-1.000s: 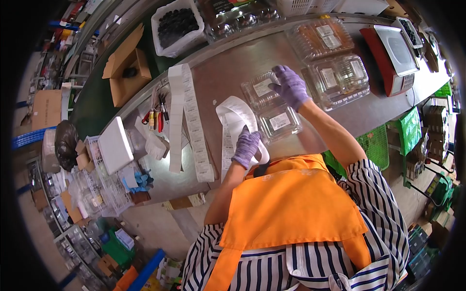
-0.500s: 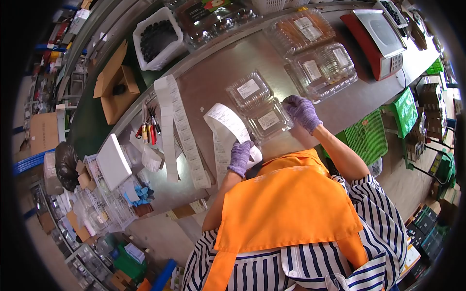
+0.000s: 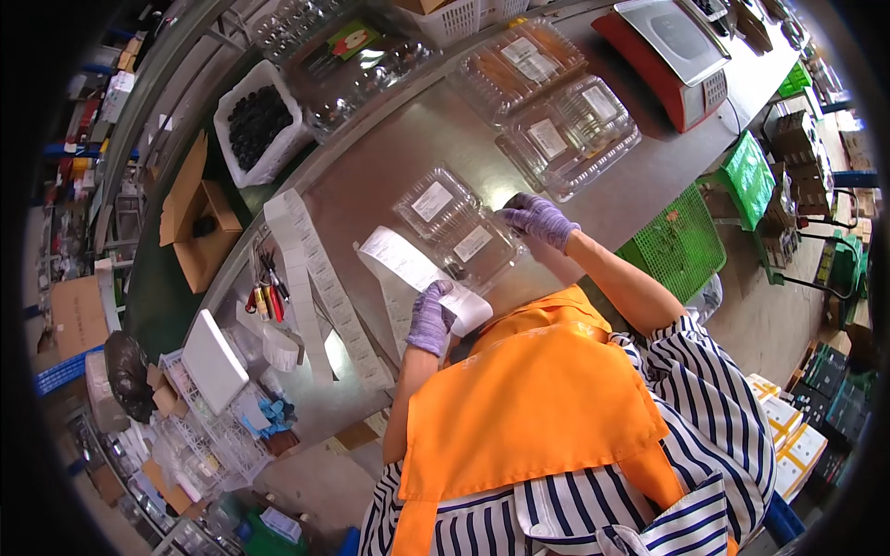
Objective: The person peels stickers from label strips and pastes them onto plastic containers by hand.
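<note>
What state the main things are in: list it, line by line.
Left hand: closed on label strip
Label strip: curled
Right hand: partly curled, grip unclear
Labelled clear boxes: seemingly shut
Cardboard box: open
White tub: open, filled
Red scale: power unclear

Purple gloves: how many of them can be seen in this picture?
2. One is on the left hand, which holds the white paper strip; the other is on the right hand, beside a clear container. No others show, though some could be hidden.
</note>
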Tool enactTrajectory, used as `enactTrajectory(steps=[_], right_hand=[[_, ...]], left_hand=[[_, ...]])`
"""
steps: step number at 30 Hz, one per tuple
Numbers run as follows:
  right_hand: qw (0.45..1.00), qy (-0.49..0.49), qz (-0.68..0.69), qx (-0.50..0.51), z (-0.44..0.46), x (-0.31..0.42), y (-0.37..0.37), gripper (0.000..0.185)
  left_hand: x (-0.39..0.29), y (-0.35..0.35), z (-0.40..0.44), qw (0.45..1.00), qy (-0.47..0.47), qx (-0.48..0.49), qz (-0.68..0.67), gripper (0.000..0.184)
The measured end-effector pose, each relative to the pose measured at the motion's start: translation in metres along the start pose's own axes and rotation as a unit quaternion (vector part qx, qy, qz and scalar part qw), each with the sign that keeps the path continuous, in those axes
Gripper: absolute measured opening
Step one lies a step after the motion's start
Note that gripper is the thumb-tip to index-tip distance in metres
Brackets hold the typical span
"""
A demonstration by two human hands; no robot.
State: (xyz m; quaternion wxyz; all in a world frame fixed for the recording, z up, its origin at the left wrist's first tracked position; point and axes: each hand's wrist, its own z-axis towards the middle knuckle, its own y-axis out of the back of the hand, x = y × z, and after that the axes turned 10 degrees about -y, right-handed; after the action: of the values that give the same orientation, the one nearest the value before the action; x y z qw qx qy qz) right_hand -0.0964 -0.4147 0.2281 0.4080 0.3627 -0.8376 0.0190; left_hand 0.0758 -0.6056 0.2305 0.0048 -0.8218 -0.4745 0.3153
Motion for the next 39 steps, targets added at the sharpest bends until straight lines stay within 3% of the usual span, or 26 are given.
enactTrajectory(steps=[3,5,7,10,11,14,16,18,20,21,24,26,29,30,31,33,34,36,38,39], right_hand=[[0.973,0.125,-0.153,-0.120,-0.006,0.001,-0.008,0.036],[1.000,-0.002,0.010,-0.015,-0.016,0.014,-0.012,0.047],[0.978,-0.068,0.165,0.103,-0.029,0.022,-0.010,0.061],[0.937,0.020,0.312,0.158,-0.014,-0.007,-0.017,0.062],[0.926,-0.009,0.340,0.166,-0.018,-0.004,-0.014,0.057],[0.914,0.110,0.356,0.162,-0.034,0.008,-0.008,0.052],[0.891,0.135,0.418,0.113,-0.057,0.032,0.010,0.039],[0.804,0.148,0.573,0.055,-0.062,0.043,0.027,0.037],[0.761,0.108,0.639,0.019,-0.050,0.044,0.041,0.035],[0.757,0.048,0.650,-0.031,-0.042,0.040,0.046,0.037],[0.739,0.006,0.670,-0.074,-0.014,0.024,0.050,0.029],[0.693,0.047,0.717,-0.062,0.010,0.007,0.048,0.023],[0.660,0.050,0.744,-0.091,0.022,0.009,0.058,0.019],[0.655,-0.011,0.745,-0.121,0.019,0.019,0.067,0.029],[0.641,0.034,0.765,-0.053,0.019,0.012,0.068,0.039],[0.657,0.005,0.750,0.069,0.000,0.011,0.069,0.062],[0.669,-0.076,0.738,0.043,-0.030,0.035,0.062,0.065],[0.679,-0.107,0.711,0.149,-0.040,0.014,0.048,0.064],[0.774,-0.086,0.587,0.220,-0.041,-0.010,0.024,0.059],[0.842,-0.097,0.492,0.198,-0.063,0.013,0.013,0.054]], left_hand=[[-0.003,-0.004,0.001,0.998,0.035,0.033,-0.048,0.034],[0.007,0.006,0.018,0.987,0.081,0.106,-0.095,0.035],[0.014,0.006,0.017,0.995,0.042,0.087,0.033,0.036],[0.017,0.006,0.011,0.982,-0.015,0.102,0.156,0.037],[0.018,0.003,0.008,0.972,-0.054,0.114,0.200,0.038],[0.008,-0.015,-0.010,0.943,-0.087,0.147,0.285,0.040],[0.003,-0.024,-0.017,0.955,-0.102,0.228,0.158,0.042],[0.012,-0.009,0.007,0.976,-0.062,0.183,0.104,0.045],[0.017,-0.004,0.017,0.984,-0.034,0.162,0.071,0.045],[0.012,-0.011,0.010,0.985,-0.027,0.160,0.064,0.044],[0.002,-0.022,-0.001,0.986,-0.017,0.138,0.087,0.041],[0.003,-0.020,-0.004,0.985,-0.029,0.143,0.089,0.040],[0.002,-0.023,-0.006,0.974,-0.025,0.225,-0.002,0.036],[-0.002,-0.026,-0.010,0.975,-0.018,0.222,-0.019,0.036],[-0.007,-0.026,-0.015,0.975,-0.012,0.217,-0.037,0.036],[-0.023,-0.031,-0.031,0.974,-0.043,0.221,-0.032,0.037],[-0.026,-0.029,-0.030,0.981,-0.060,0.184,-0.030,0.039],[-0.033,-0.027,-0.028,0.977,-0.112,0.174,-0.045,0.041],[-0.040,-0.031,-0.028,0.985,-0.110,0.134,-0.013,0.041],[-0.041,-0.037,-0.029,0.981,-0.134,0.142,0.015,0.040]])
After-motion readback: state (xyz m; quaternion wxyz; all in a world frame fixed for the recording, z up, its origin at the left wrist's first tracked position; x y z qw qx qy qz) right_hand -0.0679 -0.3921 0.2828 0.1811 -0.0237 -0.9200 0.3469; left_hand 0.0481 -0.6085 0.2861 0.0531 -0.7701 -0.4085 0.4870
